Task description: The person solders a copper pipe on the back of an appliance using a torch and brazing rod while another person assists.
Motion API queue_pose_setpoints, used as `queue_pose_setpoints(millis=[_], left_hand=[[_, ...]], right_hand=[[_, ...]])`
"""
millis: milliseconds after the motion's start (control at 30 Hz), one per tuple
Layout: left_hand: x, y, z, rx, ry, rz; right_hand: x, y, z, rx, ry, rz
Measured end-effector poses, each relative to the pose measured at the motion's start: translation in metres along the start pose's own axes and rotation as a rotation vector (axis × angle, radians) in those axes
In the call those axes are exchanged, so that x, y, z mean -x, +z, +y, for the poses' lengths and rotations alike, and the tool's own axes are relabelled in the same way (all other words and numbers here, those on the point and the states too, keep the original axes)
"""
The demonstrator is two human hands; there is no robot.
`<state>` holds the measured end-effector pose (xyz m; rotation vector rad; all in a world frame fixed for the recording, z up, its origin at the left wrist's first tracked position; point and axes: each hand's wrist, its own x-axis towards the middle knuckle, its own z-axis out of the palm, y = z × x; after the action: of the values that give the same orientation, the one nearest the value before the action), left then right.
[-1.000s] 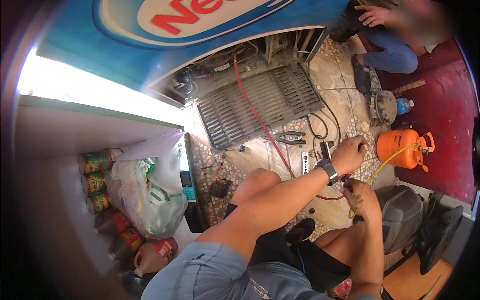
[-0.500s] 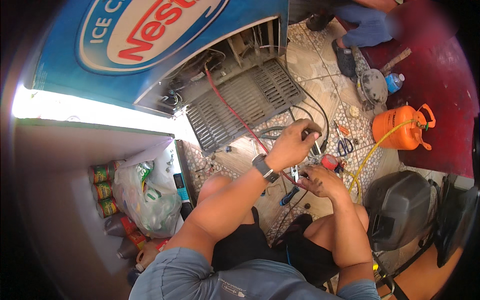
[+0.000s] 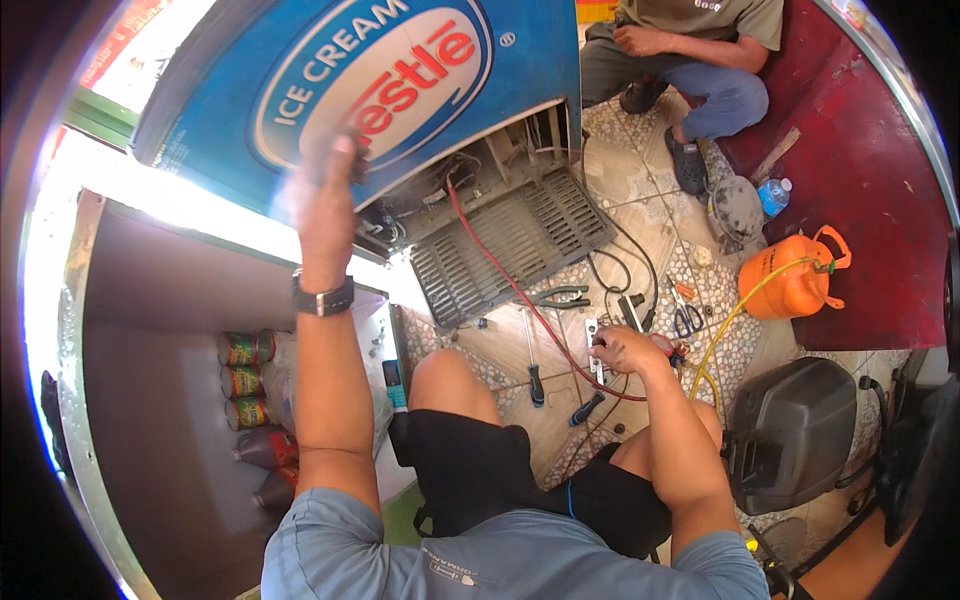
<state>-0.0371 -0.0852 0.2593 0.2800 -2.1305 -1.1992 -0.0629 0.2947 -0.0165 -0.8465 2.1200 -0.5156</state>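
My left hand (image 3: 328,215) is raised at the left, in front of the blue ice cream freezer (image 3: 420,35). Motion smears its fingers, so what they hold, if anything, does not show. Low over the floor, the fingers of my right hand (image 3: 630,352) are closed on a silver metal bar with holes (image 3: 597,371). A red hose (image 3: 490,243) runs from the freezer's open compartment (image 3: 480,172) and curves past this bar. Close by lie a blue-handled screwdriver (image 3: 587,408), another screwdriver (image 3: 536,385), dark pliers (image 3: 560,297) and a red gauge (image 3: 662,345), partly hidden.
A slotted dark grille (image 3: 510,245) lies before the freezer. At the right stand an orange gas cylinder (image 3: 785,277) with a yellow hose (image 3: 735,325) and a black case (image 3: 795,430). Scissors (image 3: 687,320) lie nearby. Another person (image 3: 690,70) sits at the back. Cans (image 3: 243,382) line the left shelf.
My left hand has swung up and left, away from the tools toward the freezer. My right hand has shifted slightly up and left and now touches the metal bar. The view has shifted.
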Motion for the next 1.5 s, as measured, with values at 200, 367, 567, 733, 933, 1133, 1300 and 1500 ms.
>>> queue_pose_setpoints(millis=[200,367,567,733,933,1133,1300,1500], left_hand=[[0.073,0.088,-0.268,0.058,-0.629,-0.228],[0.073,0.109,-0.386,0.047,-0.870,-0.134],[0.076,0.182,-0.385,0.216,-0.733,0.118],[0.011,0.101,-0.407,0.171,-0.463,0.189],[0.016,0.144,-0.393,-0.074,-0.538,0.307],[0.063,0.172,-0.367,0.017,-0.613,0.225],[0.026,0.109,-0.388,-0.049,-0.548,0.126],[0.052,0.126,-0.394,0.076,-0.482,0.109]], right_hand=[[0.051,0.000,-0.002,-0.035,0.037,0.198],[0.108,0.010,-0.026,-0.045,0.045,0.375],[0.170,0.018,-0.043,-0.058,0.335,0.344],[0.164,0.024,-0.071,-0.166,0.237,0.377],[0.173,0.027,-0.060,-0.098,0.333,0.358],[0.165,0.029,-0.044,-0.049,0.262,0.383],[0.143,0.028,-0.057,-0.066,0.097,0.345],[0.124,0.023,-0.042,-0.041,0.047,0.258]])
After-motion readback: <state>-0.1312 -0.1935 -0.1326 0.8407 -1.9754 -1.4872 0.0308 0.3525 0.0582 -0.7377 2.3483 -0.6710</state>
